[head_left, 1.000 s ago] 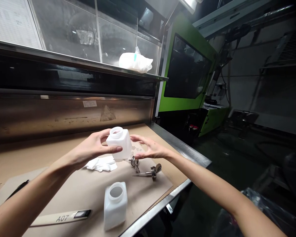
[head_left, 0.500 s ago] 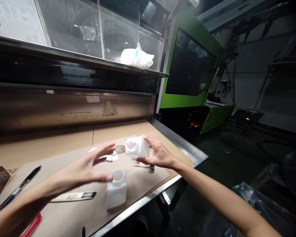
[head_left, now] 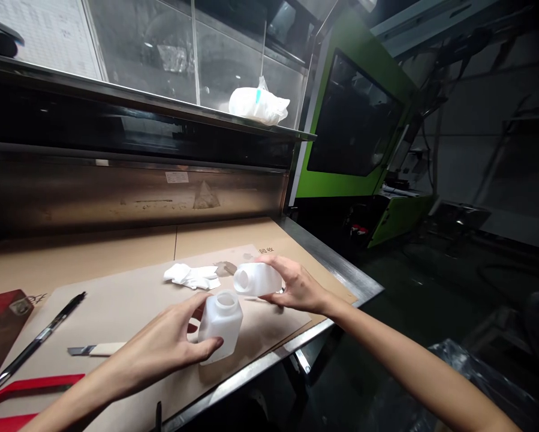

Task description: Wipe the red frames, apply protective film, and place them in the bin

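Two translucent white bottles in a person's bare hands above a paper-covered tabletop. The first bottle (head_left: 222,329), mouth upward and slightly tilted, is held near the front edge by the left hand (head_left: 172,337), which is partly closed, thumb across the near face and fingers behind; I cannot tell whether its base touches the paper. The second bottle (head_left: 265,279), just beyond and to the right, is tipped sideways with its mouth facing left; the right hand (head_left: 304,289) is curled around its base end. Beneath it shows a thin rod (head_left: 252,298), mostly hidden. Behind the first bottle lies a crumpled white cloth (head_left: 192,276). To the left, a knife (head_left: 89,350) passes partly behind the left forearm, near a black pen (head_left: 39,343) and a red frame (head_left: 38,383). Beyond the tabletop (head_left: 348,259), a white bag (head_left: 256,106) rests on a shelf (head_left: 161,101), beside a green machine (head_left: 341,185).
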Demonstrator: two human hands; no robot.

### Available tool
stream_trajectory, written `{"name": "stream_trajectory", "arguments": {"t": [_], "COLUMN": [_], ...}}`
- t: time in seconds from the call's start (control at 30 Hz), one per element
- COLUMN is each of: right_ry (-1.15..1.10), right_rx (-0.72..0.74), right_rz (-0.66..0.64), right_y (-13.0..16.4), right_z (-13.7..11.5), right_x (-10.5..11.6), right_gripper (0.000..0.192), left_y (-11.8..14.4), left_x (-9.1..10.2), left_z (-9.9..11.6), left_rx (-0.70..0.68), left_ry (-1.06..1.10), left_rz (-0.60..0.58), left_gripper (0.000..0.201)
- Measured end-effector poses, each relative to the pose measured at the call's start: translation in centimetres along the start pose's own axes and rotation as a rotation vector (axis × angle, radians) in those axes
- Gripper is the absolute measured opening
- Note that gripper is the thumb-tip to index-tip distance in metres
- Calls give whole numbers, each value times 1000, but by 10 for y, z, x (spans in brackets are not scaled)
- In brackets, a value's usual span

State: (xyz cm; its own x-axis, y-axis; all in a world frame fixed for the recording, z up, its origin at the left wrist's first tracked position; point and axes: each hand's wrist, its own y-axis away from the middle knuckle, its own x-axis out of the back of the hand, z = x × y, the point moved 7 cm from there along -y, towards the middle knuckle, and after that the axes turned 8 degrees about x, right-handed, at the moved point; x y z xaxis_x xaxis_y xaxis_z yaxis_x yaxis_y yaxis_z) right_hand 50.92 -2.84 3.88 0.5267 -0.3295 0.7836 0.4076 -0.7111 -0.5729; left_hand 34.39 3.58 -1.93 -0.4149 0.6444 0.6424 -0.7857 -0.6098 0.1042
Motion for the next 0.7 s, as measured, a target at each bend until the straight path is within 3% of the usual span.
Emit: {"name": "stream_trajectory", "arguments": {"t": [0.13, 0.47, 0.7], "right_ry": [89, 228, 327], "right_rx": [67, 180, 183], "right_rz": [-26, -78, -147], "right_y": [-3, -14, -22], "right_z": [-6, -15, -17], "right_x": [5, 12, 12], "right_gripper": [42, 46, 44], "left_y": [1, 0, 2], "left_x": [2, 4, 6], "left_z": [7, 10, 11], "left_rx": [3, 6, 6], "left_ry": [-6, -28, -28], "left_rz": [11, 26, 38], "left_gripper": [34, 28, 27]}}
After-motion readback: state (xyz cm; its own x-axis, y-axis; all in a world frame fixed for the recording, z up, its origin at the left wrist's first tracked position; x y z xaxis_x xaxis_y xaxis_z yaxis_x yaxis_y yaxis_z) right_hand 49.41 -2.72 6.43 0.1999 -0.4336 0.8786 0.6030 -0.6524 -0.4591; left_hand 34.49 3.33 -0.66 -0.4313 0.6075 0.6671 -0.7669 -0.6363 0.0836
